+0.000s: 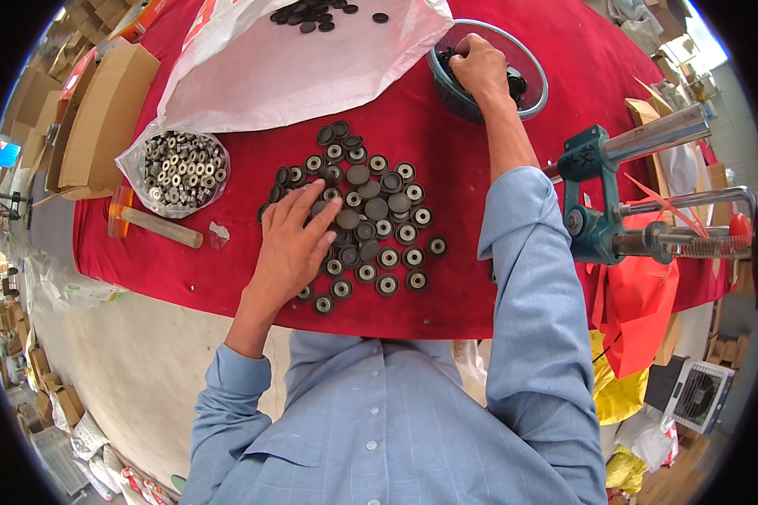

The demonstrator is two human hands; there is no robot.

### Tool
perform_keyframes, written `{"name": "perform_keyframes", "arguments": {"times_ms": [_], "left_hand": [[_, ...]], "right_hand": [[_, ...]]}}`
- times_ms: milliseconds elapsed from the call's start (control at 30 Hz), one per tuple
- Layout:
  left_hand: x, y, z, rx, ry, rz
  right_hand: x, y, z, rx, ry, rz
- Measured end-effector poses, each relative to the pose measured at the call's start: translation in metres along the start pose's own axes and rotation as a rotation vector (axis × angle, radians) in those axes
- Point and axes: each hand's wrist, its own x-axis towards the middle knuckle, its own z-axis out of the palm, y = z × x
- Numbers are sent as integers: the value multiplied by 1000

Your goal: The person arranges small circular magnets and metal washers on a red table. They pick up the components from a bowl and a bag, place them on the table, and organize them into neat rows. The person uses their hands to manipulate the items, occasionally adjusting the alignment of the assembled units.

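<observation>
Resting flat, open, L hand (290,244) on black caps (370,210); R hand (480,66) in bowl (535,97), grip unclear.

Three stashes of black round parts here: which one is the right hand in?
The glass bowl at the table's far right; the right hand reaches inside it. The left hand lies flat on the spread pile; the white bag's batch is untouched.

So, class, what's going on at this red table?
A person in a blue shirt rests the left hand flat on a spread of small dark round caps on the red cloth. The right hand reaches into a glass bowl holding more of them. A bag of metal rings lies nearby.
</observation>
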Motion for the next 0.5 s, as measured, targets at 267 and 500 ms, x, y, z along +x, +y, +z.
{"name": "perform_keyframes", "arguments": {"times_ms": [267,500], "left_hand": [[-41,-23,-16,-145,245,-200],[-88,-39,-8,-182,400,-396]], "right_hand": [[-9,6,0,-194,-201,105],[-2,20,2,-172,-148,-70]]}}
